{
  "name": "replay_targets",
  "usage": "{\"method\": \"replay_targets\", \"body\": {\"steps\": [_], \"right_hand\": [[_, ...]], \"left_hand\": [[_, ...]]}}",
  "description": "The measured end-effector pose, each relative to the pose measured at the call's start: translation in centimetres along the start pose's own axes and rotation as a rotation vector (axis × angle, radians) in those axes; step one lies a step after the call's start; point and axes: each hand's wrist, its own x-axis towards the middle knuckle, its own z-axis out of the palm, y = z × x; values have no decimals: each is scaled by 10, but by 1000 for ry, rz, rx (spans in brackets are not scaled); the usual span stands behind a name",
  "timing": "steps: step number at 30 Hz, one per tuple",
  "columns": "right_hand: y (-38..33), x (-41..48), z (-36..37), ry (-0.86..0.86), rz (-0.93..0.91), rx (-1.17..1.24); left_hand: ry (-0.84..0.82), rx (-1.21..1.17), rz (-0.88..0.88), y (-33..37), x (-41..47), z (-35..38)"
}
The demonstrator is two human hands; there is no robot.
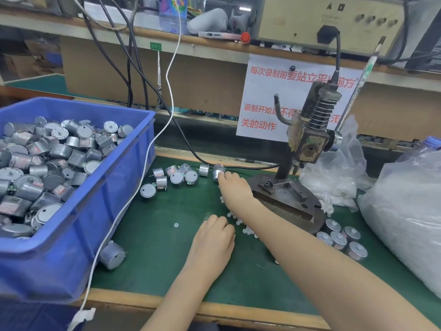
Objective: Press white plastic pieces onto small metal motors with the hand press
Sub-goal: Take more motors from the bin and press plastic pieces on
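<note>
My right hand (235, 187) reaches left across the green mat, its fingertips pinching a small silver motor (217, 172) that stands by a row of loose motors (176, 177). My left hand (214, 237) rests knuckles-up on the mat with its fingers curled down at the edge of scattered white plastic pieces (235, 217); whether it holds one is hidden. The rusty hand press (307, 144) stands behind, with nothing on its round base (286, 199). Its lever (358, 87) points up and to the right.
A blue bin (95, 211) full of motors fills the left side, one motor (112, 255) lying at its foot. A white cable (133, 194) trails over the mat. Several motors (338, 237) stand right of the press base. Plastic bags (405, 211) crowd the right.
</note>
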Motion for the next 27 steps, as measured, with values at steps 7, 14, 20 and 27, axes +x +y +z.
{"method": "replay_targets", "body": {"steps": [7, 14, 20, 27], "right_hand": [[6, -2, 2, 25, -71, -15], [9, -5, 1, 60, -56, -15], [-2, -44, -14, 230, -105, 318], [-11, -104, -5, 321, 174, 1038]], "left_hand": [[-16, -24, -9, 2, 0, -3], [-29, -91, -35, 3, -1, -6], [-3, -125, -16, 2, 0, -5], [-31, -298, -122, -3, -4, -3]]}}
